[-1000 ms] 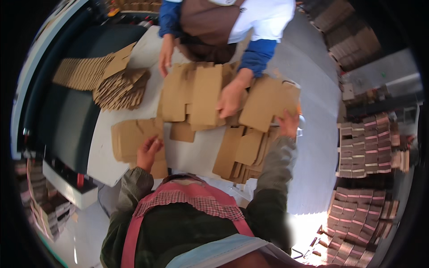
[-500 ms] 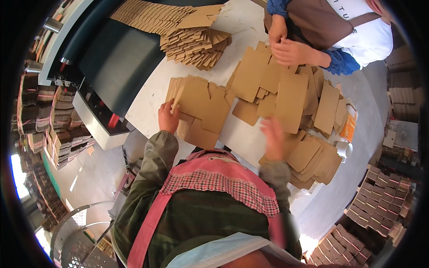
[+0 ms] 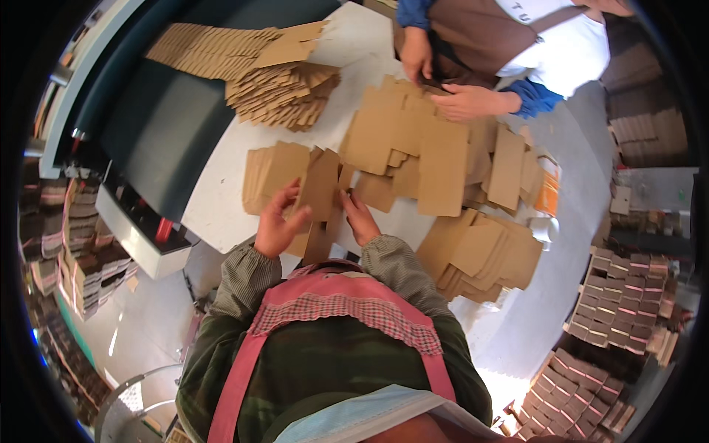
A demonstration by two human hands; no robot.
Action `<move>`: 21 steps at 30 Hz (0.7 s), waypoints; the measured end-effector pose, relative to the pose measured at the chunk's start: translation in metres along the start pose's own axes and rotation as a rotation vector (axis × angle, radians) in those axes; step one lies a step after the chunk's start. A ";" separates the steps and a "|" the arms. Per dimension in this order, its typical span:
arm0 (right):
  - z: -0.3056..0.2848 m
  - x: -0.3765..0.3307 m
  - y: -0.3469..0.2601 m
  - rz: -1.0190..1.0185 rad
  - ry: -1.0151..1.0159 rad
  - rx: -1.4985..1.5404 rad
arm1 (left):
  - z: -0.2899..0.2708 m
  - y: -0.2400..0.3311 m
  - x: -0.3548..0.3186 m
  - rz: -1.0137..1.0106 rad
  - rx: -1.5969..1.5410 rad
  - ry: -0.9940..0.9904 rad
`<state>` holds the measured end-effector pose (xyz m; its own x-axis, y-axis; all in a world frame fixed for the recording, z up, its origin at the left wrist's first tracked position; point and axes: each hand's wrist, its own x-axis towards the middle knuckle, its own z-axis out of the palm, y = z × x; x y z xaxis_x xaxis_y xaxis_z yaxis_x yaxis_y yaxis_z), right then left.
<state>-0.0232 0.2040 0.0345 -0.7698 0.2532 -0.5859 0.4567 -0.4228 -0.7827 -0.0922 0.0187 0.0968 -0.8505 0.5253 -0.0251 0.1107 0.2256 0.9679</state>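
**Two hands on a flat cardboard blank at a packing bench**

Many brown cardboard blanks cover the white bench (image 3: 221, 214), which fills the middle of the view. A long fanned row of blanks (image 3: 244, 63) lies at the far left, running onto the dark conveyor (image 3: 162, 133) beside the bench. A broad overlapping pile (image 3: 436, 155) sits at the centre, and a further heap (image 3: 480, 255) lies near the bench's right edge. A co-worker in a brown apron stands across the bench, with one hand (image 3: 465, 101) flat on the central pile and the other hand (image 3: 416, 55) just beyond it. Stacks of finished boxes (image 3: 620, 303) stand on the floor to the right. Nearest the wearer, a folded cardboard blank (image 3: 319, 193) is raised on edge above a small stack (image 3: 269, 173). The left hand (image 3: 277, 225), fingers spread and curled, grips its left side; the right hand (image 3: 362, 218), fingers pressed together, pinches its right edge.
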 end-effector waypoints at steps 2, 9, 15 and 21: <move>-0.009 -0.016 -0.011 -0.019 0.009 0.182 | 0.028 0.016 -0.002 0.067 -0.073 -0.245; -0.086 -0.057 -0.017 -0.174 0.127 0.389 | 0.114 -0.005 -0.007 0.352 0.398 -0.509; -0.132 -0.090 -0.045 -0.252 0.149 0.309 | 0.120 -0.004 0.007 -0.234 -0.227 0.009; -0.140 -0.080 -0.060 -0.487 0.371 -0.029 | 0.113 0.042 -0.002 0.049 0.026 -0.207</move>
<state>0.0735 0.3313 0.0990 -0.6885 0.7001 -0.1893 0.1071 -0.1600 -0.9813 -0.0271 0.1198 0.1087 -0.7201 0.6932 -0.0312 0.1655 0.2153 0.9624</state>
